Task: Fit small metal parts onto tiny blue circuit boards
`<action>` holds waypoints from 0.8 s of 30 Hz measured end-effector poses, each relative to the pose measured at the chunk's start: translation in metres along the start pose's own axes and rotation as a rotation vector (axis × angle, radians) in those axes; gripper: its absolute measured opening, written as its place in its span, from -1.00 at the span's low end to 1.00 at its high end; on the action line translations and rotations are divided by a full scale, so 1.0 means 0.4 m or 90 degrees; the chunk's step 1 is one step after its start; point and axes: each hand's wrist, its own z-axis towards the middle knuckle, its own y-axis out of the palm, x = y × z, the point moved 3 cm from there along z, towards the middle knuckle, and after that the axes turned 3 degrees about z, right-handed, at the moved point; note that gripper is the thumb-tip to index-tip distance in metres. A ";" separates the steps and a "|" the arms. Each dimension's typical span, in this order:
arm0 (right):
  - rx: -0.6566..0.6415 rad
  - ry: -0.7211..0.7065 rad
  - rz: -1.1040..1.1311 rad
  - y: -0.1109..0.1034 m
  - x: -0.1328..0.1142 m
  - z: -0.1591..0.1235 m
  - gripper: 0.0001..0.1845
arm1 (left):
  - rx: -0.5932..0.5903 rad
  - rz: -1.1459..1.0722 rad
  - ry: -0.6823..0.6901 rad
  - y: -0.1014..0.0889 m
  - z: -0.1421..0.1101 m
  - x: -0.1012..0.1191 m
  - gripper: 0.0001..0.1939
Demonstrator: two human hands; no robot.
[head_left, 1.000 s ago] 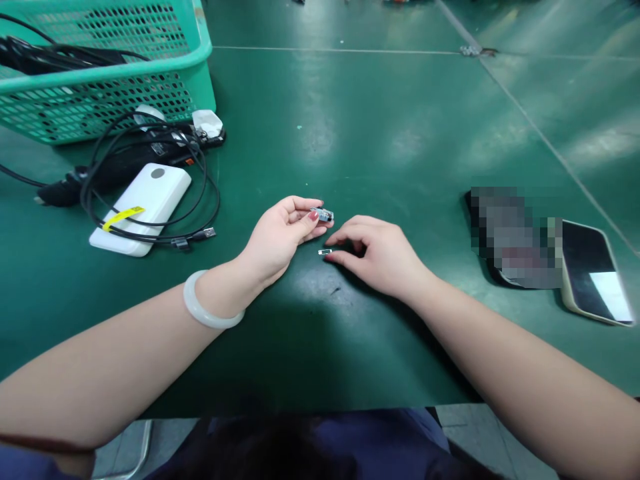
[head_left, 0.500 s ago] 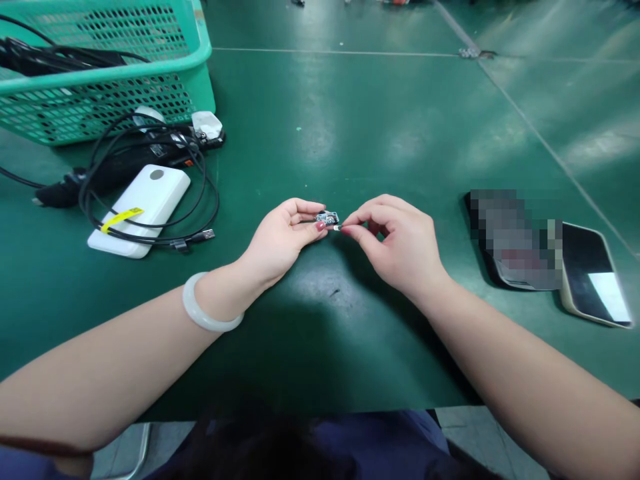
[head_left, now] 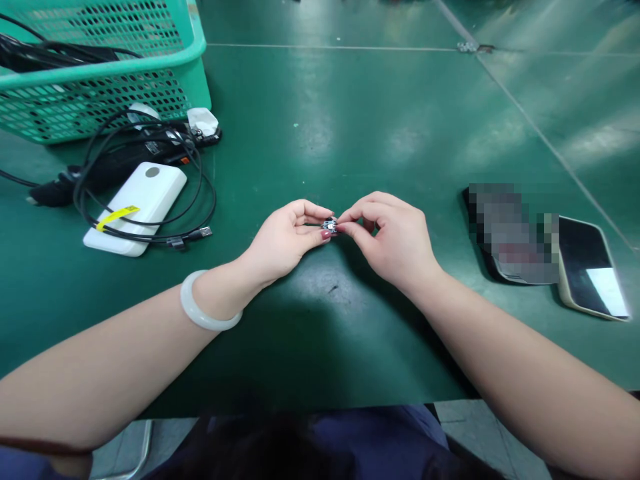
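Near the middle of the green table, my left hand pinches a small circuit board between thumb and fingers. Metallic and light-coloured parts show on the board's face. My right hand is closed at the board's right edge, thumb and forefinger pinched on what looks like a small white connector with a thin dark lead. The fingertips cover most of that piece, so I cannot tell whether it is seated in the board. Both hands are just above the tabletop, their fingertips almost meeting.
A green plastic basket holding black cables stands at the back left. Before it lie a white power bank, a coiled black USB cable and a black corded tool. On the right are a blurred-out dark object and a phone.
My right hand has moved slightly left, bringing the small connector up against the board. The left fingers have shifted a little to the right with the board. The camera view has shifted slightly.
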 end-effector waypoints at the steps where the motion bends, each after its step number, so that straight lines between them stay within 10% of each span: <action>1: 0.000 0.000 -0.001 0.000 0.000 0.000 -0.91 | 0.001 0.001 0.000 0.000 0.000 0.001 -0.74; 24: 0.021 -0.020 -0.005 0.000 -0.003 -0.001 -0.93 | -0.001 0.022 0.001 0.004 -0.002 0.006 -0.75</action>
